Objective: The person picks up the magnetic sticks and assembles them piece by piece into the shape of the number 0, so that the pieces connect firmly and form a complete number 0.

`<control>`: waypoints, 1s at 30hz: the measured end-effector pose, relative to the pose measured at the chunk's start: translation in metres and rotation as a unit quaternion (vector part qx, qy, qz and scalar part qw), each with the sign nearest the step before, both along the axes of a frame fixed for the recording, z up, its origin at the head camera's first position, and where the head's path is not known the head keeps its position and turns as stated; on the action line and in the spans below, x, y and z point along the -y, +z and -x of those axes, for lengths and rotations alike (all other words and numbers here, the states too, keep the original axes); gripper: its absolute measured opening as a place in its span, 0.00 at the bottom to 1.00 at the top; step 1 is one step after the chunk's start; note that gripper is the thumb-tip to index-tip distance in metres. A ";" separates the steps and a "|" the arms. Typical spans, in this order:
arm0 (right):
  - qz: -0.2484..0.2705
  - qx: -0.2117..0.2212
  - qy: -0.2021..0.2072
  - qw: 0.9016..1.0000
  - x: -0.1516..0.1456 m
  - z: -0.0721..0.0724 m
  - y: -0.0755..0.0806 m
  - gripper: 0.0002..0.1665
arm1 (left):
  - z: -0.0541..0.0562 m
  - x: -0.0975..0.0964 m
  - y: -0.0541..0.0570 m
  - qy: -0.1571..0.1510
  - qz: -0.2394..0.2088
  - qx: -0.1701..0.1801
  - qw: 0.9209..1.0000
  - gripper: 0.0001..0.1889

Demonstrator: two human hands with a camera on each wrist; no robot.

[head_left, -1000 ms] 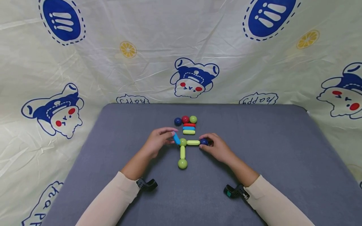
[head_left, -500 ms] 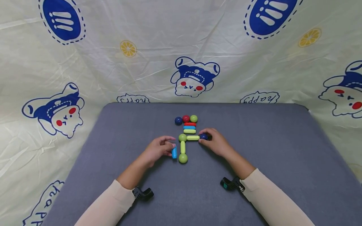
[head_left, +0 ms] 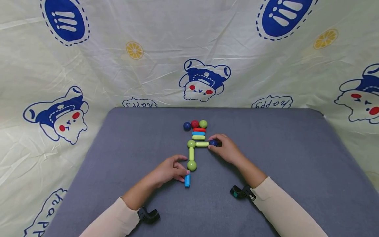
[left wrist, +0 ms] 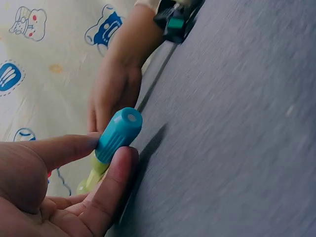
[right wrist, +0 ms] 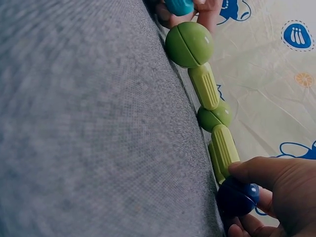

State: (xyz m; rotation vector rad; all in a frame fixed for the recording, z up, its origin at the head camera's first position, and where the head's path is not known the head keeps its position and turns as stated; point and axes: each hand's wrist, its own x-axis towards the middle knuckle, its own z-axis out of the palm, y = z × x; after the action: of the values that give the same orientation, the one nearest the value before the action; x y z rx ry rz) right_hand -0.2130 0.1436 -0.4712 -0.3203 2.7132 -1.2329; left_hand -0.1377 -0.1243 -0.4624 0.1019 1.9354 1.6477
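Fingers of the left hand (head_left: pixel 170 169) pinch a blue rod (head_left: pixel 187 181) at lower centre of the head view; we note it has come down the frame over the last second, from higher up to just below the lower green ball (head_left: pixel 191 165). Whether they touch, we cannot tell. Our reading: the work has shifted to that ball's near side. In the left wrist view, the rod shows ribbed sides and a pale end face. Above the ball, mid-frame, we log a light green rod (head_left: pixel 191 154), then a corner ball (head_left: pixel 191 144). A crossing rod (head_left: pixel 202 144) runs rightward to a navy ball (head_left: pixel 213 143), still gripped by the right hand (head_left: pixel 226 148). Farther off, three loose rods (head_left: pixel 198 133) lie side by side, a row of three balls (head_left: pixel 195 124) beyond.
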 end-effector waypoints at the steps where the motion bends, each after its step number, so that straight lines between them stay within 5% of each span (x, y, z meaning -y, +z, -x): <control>1: 0.000 0.001 -0.001 1.000 0.000 0.000 0.000 0.17 | -0.001 -0.001 0.000 -0.001 -0.001 0.003 1.000 0.34; 12: 0.005 -0.001 0.000 1.000 -0.001 0.000 0.001 0.17 | -0.001 -0.012 0.001 0.015 0.003 0.000 1.000 0.35; 30: 0.005 -0.017 0.009 1.000 -0.002 -0.002 -0.004 0.18 | -0.004 -0.018 -0.004 0.041 0.031 -0.034 0.998 0.22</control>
State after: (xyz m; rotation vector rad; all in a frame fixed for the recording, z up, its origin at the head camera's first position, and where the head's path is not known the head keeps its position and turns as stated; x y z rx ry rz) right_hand -0.2112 0.1457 -0.4748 -0.3699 2.7273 -1.2466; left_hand -0.1336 -0.1065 -0.4660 0.0556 2.0657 1.6533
